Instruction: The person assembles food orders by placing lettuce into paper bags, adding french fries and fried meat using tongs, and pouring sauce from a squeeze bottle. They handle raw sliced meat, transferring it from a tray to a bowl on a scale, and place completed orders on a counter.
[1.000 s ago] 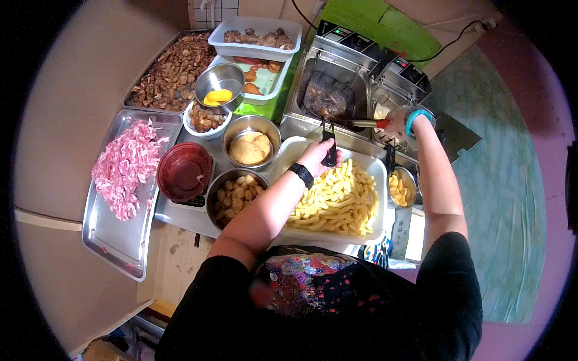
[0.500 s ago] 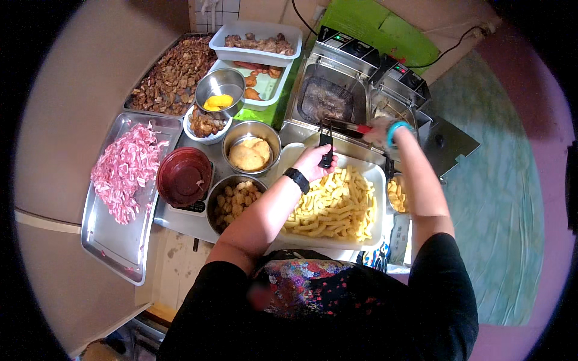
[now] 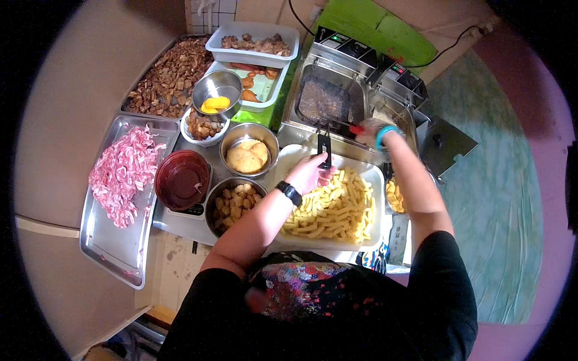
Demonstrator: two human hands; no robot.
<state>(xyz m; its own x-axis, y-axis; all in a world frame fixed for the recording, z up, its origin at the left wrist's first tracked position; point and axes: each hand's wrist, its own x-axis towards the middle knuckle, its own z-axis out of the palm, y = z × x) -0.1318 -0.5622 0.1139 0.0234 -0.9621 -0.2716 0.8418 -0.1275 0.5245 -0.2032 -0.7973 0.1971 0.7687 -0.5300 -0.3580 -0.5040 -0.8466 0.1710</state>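
My left hand [image 3: 310,173] is closed round the black handle [image 3: 324,151] of a wire fryer basket [image 3: 325,99]. The basket sits in the left well of a steel deep fryer [image 3: 291,117]. Brownish pieces and what looks like bubbling oil show in it, too unclear to name. My right hand [image 3: 374,131], smeared by motion, is closed on a red-handled utensil [image 3: 357,129] at the fryer's front. The utensil's thin dark end points left toward the basket; its kind is unclear. Below my left hand, a white tub [image 3: 379,180] holds pale cut fries [image 3: 337,207].
Left of the tub stand steel bowls [image 3: 224,150] of breaded pieces and a red-brown bowl [image 3: 180,180] on a scale. Beyond are trays of sliced pink meat [image 3: 123,174] and browned meat [image 3: 168,75]. A metal lid [image 3: 451,144] and a bowl of yellow pieces [image 3: 395,195] lie right.
My right hand and the red-handled utensil have shifted a little left. My left hand stays on the basket handle, slightly lower. The basket's far edge appears slightly farther back.
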